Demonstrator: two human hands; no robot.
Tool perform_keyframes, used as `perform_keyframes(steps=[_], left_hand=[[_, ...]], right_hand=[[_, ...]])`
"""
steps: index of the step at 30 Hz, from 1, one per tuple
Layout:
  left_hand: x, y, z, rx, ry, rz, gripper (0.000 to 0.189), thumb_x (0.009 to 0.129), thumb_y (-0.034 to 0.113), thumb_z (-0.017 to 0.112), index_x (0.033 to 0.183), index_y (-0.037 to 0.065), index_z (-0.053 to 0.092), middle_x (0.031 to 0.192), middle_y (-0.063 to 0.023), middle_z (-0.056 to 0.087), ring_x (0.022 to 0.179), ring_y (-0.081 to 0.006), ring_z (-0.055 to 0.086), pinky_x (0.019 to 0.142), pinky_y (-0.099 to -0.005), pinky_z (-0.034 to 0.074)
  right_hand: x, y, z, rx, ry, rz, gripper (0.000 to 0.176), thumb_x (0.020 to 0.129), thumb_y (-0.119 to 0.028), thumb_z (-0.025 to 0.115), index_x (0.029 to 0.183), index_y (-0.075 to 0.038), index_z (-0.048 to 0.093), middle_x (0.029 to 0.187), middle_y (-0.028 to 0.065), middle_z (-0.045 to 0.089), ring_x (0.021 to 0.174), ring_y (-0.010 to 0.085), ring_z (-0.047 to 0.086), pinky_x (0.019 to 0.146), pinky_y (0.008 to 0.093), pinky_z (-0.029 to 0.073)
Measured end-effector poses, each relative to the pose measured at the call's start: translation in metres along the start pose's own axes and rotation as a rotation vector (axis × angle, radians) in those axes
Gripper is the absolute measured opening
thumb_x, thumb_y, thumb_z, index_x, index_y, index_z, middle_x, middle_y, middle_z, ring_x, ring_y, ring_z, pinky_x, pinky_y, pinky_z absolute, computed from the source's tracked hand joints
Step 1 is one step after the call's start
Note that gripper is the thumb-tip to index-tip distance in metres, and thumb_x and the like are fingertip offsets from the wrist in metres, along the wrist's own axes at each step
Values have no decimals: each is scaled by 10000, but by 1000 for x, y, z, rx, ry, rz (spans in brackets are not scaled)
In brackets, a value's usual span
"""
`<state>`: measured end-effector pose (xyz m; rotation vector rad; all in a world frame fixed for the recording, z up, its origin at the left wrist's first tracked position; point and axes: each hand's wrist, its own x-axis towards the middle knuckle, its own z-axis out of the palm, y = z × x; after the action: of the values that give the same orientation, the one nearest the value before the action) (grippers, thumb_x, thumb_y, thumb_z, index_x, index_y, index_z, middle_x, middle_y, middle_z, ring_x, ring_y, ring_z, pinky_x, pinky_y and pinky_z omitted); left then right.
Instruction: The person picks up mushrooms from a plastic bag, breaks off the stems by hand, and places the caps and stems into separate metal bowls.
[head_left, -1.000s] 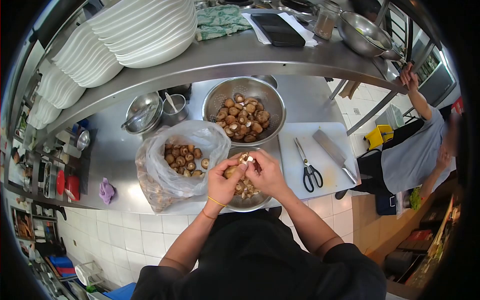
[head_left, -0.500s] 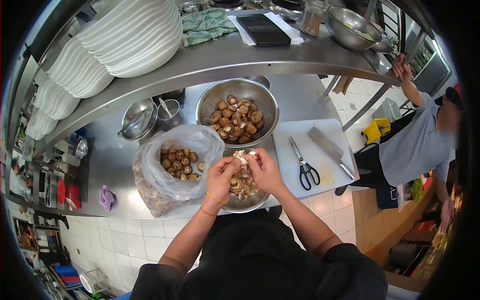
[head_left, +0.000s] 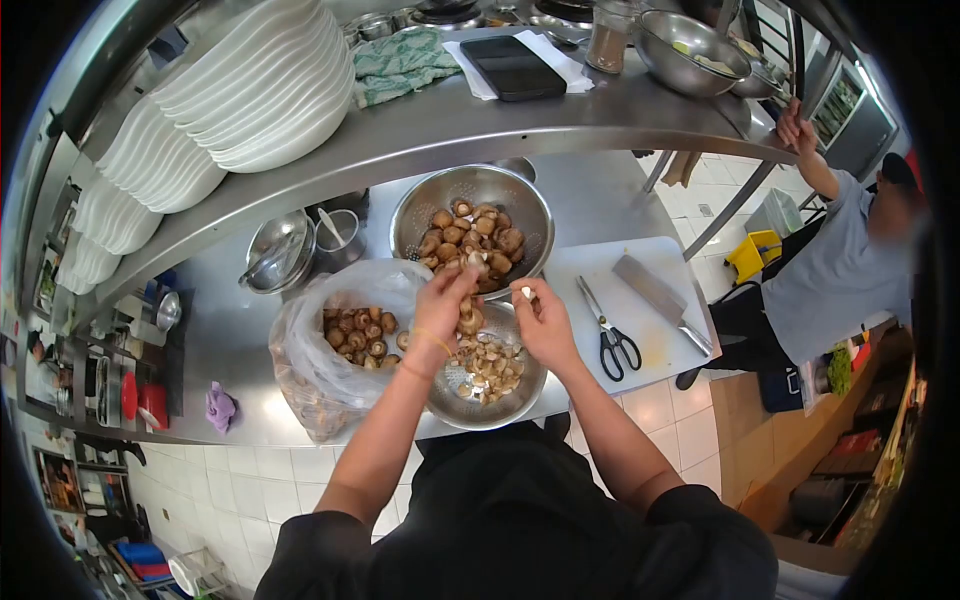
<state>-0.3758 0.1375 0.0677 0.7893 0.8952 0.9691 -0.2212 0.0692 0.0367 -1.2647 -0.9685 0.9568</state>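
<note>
My left hand (head_left: pixel 445 312) is closed around a brown mushroom (head_left: pixel 470 320) at the near rim of the perforated colander (head_left: pixel 402 215), which holds many mushroom caps (head_left: pixel 480 232). My right hand (head_left: pixel 545 328) pinches a small pale mushroom stem (head_left: pixel 528 293) above the right side of a smaller metal bowl (head_left: pixel 440 408). Cut-off stems (head_left: pixel 492 368) lie in that bowl. To the left, an open clear plastic bag (head_left: pixel 312 385) contains whole mushrooms (head_left: pixel 357 332).
On the white cutting board (head_left: pixel 590 262) lie black-handled scissors (head_left: pixel 612 335) and a cleaver (head_left: pixel 655 295). Metal bowls (head_left: pixel 275 255) stand behind the bag. A shelf (head_left: pixel 480 125) with stacked white dishes (head_left: pixel 265 90) crosses overhead. A person in grey (head_left: pixel 820 260) stands at right.
My hands have separated. The left has gone up toward the colander with a mushroom, while the right has shifted slightly right with a stem, uncovering more of the stem bowl.
</note>
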Motion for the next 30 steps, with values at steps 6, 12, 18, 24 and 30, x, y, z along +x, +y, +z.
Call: perform_keyframes(steps=[6,12,18,24,30], left_hand=[[8,4,-12,84,-3,-139,404,951,402,646,1058,13,619,991,-91,663,729,-161,662,508,-330,576],[-42,-16,-16,96,-153,-415,623,955,637,481,1002,36,639,825,-72,664,592,-155,655,428,-284,527],[-63,-13,-22,-1,-324,-474,601,991,590,435,1118,31,616,871,-100,696,638,-159,674,396,-283,532],[-63,-27,-36,67,-253,-226,438,1039,396,483,1124,-4,640,901,-103,699,732,-149,677,587,-271,562],[-74,-28,-24,375,-96,119,408,1063,334,458,1049,-23,654,845,-20,646,783,-58,547,698,-233,468]], right_hand=[[-20,20,-22,-748,-452,-578,261,933,-148,652,1154,-27,582,867,76,559,766,95,532,665,250,456],[-38,-16,-6,3,-399,50,270,912,-158,648,1138,-17,605,982,145,574,861,321,590,813,384,483],[-21,-9,-6,-450,-471,-226,209,973,-156,558,1105,-5,616,946,160,587,855,303,614,801,380,484],[-23,-22,1,-259,-471,-45,241,990,-196,563,1118,8,574,959,159,657,876,231,662,749,353,502],[-35,-14,24,-408,-385,-235,292,995,-215,543,1182,2,486,969,273,638,876,469,624,739,479,505]])
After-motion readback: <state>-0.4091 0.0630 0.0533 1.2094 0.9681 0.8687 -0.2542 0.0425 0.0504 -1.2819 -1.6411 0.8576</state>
